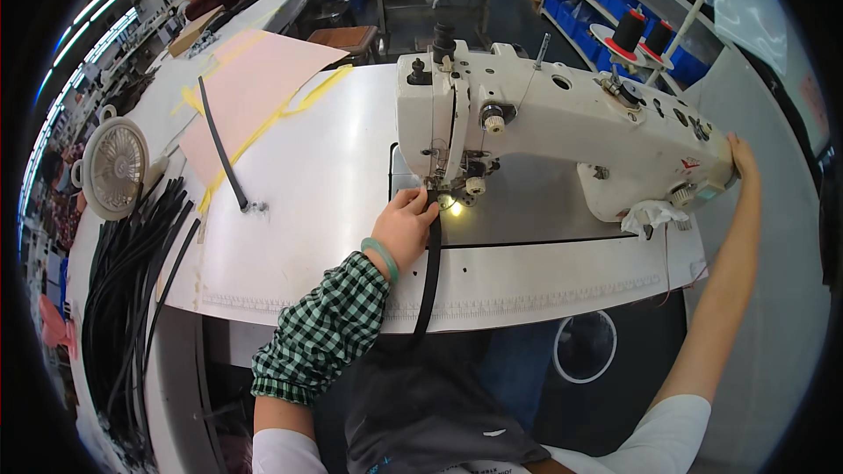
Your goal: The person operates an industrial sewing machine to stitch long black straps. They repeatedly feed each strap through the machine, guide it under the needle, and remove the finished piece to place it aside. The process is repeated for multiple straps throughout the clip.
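- Left hand [406,226], centre of frame: fingers curled, pinching the top end of a black strap [430,276] just beside the needle area of the white sewing machine [562,123].
- The strap runs from under the lit presser foot straight down the white table [307,211] and hangs over its lower edge.
- Right hand [742,158], right edge of frame: laid against the machine's handwheel end; how far it is closed I cannot tell.
- A pile of black straps [132,272] lies at the left, below a small fan [114,167].
- A pink sheet [250,96] sits at the upper left.

Black strap [430,272], white sewing machine [562,123]
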The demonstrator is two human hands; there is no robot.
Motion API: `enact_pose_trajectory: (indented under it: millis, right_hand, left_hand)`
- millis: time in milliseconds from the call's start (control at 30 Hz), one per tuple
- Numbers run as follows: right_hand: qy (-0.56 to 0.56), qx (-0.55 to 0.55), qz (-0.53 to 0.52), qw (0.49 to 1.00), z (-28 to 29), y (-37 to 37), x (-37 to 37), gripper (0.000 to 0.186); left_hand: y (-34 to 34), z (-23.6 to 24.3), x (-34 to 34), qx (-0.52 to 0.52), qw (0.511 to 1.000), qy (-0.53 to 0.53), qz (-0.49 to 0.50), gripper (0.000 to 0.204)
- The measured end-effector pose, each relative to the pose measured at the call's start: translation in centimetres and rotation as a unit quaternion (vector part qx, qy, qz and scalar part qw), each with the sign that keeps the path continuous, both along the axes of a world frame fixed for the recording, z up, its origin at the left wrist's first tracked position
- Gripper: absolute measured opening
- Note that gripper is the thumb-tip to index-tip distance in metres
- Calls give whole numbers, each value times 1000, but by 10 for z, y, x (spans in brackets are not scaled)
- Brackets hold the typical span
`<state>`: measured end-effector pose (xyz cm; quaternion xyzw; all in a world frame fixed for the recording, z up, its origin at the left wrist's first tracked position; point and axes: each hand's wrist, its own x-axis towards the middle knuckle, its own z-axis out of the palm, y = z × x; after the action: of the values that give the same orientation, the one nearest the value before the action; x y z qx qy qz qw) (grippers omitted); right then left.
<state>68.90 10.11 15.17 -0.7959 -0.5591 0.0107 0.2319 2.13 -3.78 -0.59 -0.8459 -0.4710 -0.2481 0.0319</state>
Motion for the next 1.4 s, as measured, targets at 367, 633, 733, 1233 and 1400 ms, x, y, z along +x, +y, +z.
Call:
enact_pose_trajectory:
  millis: [367, 633, 733, 1233, 1400]
  right_hand:
    - [242, 258, -85, 932, -77, -67, -32, 50]
    - [171, 270, -50, 946, -78, -64, -46, 47]
    - [127, 106, -78, 983, -37, -55, -58, 47]
    - [139, 281, -88, 946, -53, -61, -60, 54]
    - [130, 192, -155, 960, -44, -51, -52, 57]
  left_hand:
    - [3, -4, -2, -4, 1000, -6, -25, 34]
    - [1, 0, -8, -18, 1000, -11, -21, 35]
    - [0, -4, -11, -21, 1000, -11, -13, 35]
    - [7, -7, -7, 4, 1000, 6, -17, 33]
    - [8, -8, -9, 13, 1000, -2, -11, 32]
